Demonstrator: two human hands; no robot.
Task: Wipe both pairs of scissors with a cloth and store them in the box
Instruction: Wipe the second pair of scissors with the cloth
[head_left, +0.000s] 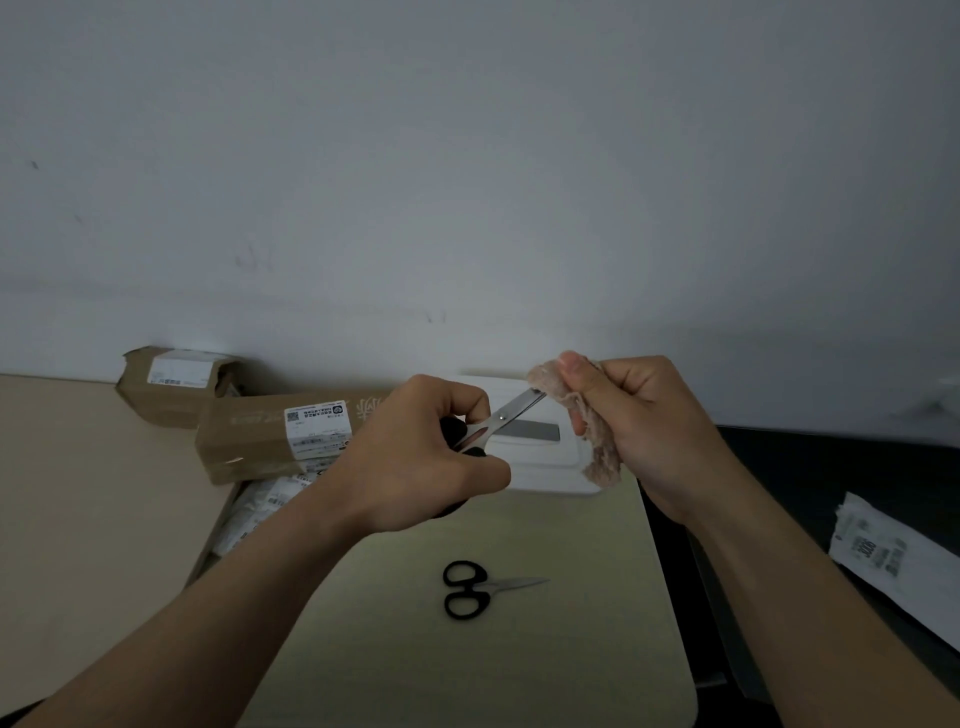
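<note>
Left hand (415, 457) curled tight around the black handles of the held scissors (498, 421); fingers (470, 402) wrapped through the loops, no gap showing. Blades point away from those fingers, up and to the right, nearly together.

Right hand (644, 426) pinched closed on a pinkish cloth (576, 415): thumb on the near side, other fingers behind, cloth bunched between them. Blade tips disappear into the cloth just below the right thumb tip. A loose tail of cloth hangs below the right fingers.

White box (540, 467) lies flat directly behind and beneath both hands, lid on, grey rectangle on its top; it rests at the far edge of the pale tabletop (519, 649).

2nd scissors (480, 587), black-handled, lies on the tabletop below the hands, well apart from either set of fingers, blades closed and pointing right.

2 brown cardboard parcels (260, 436) sit beyond the left knuckles. A white printed packet (893, 561) lies outside the right forearm.
</note>
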